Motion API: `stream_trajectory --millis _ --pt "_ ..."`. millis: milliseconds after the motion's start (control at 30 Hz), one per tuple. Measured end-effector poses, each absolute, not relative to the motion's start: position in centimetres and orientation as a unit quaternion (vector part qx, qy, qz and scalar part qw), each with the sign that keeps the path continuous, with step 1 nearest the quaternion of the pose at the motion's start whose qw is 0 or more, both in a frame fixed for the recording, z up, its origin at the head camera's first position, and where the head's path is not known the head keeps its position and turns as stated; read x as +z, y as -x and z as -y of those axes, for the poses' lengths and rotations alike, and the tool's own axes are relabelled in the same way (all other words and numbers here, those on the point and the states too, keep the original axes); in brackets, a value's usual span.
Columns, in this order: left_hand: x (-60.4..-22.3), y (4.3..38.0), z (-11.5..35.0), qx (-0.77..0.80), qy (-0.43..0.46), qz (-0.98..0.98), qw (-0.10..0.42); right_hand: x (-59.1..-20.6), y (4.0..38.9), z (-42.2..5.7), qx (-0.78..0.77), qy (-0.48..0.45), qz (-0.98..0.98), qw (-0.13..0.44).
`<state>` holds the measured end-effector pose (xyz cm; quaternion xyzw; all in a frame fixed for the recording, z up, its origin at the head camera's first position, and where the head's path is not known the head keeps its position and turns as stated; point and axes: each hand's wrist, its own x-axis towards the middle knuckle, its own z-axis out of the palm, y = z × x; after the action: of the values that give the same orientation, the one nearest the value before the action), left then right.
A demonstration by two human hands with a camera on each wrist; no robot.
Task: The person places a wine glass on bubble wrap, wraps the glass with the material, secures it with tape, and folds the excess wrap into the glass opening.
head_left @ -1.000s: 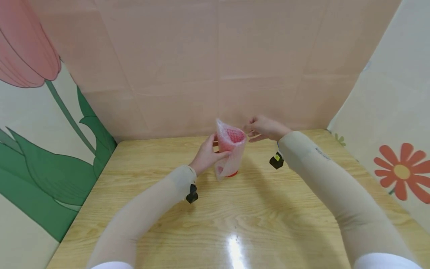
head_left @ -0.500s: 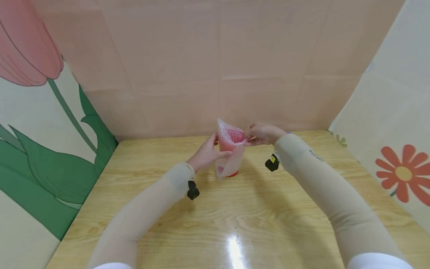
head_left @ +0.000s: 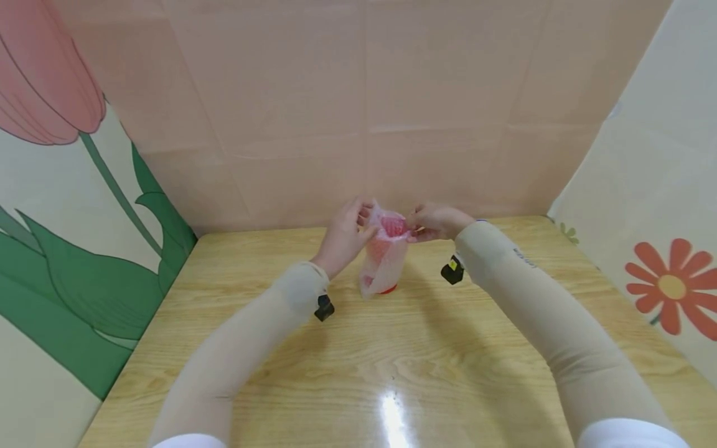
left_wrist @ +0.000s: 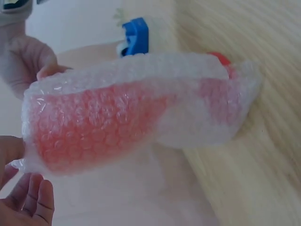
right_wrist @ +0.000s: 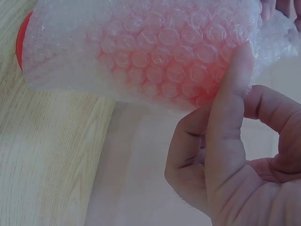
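Observation:
A roll of clear bubble wrap (head_left: 386, 264) stands upright on the table around a red cylindrical thing, whose kind the wrap hides; its red end (right_wrist: 23, 40) shows at the bottom. The wrap's upper end gapes open, pink-red inside. My left hand (head_left: 344, 236) is at the upper left edge, its thumb and fingers pinching the wrap's corner (left_wrist: 30, 160). On the opposite side my right hand (head_left: 439, 221) pinches the upper rim, thumb laid along the outside of the bubbles (right_wrist: 188, 52) and the other fingers curled.
A blue tape dispenser (left_wrist: 136, 36) shows beyond the wrap in the left wrist view; the right forearm mostly covers it in the head view. The wooden table (head_left: 358, 361) meets a pinkish back wall (head_left: 291, 124), with flower-printed panels at both sides.
My right hand has come in from the right and taken hold of the wrap's rim. My left hand has slid up from the wrap's side to its top left corner.

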<state>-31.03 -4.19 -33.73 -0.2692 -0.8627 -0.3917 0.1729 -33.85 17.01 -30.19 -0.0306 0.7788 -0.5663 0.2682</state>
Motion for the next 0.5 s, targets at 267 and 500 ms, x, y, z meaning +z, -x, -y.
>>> stream_trajectory --millis 267,500 --pt "-33.36 31.31 3.87 -0.231 0.283 0.919 0.146 -30.05 33.71 -16.8 -0.563 0.025 -0.782 0.265" --pt "-33.35 31.72 3.54 -0.396 0.191 0.897 0.045 -30.26 34.06 -16.64 -0.559 0.04 -0.783 0.27"
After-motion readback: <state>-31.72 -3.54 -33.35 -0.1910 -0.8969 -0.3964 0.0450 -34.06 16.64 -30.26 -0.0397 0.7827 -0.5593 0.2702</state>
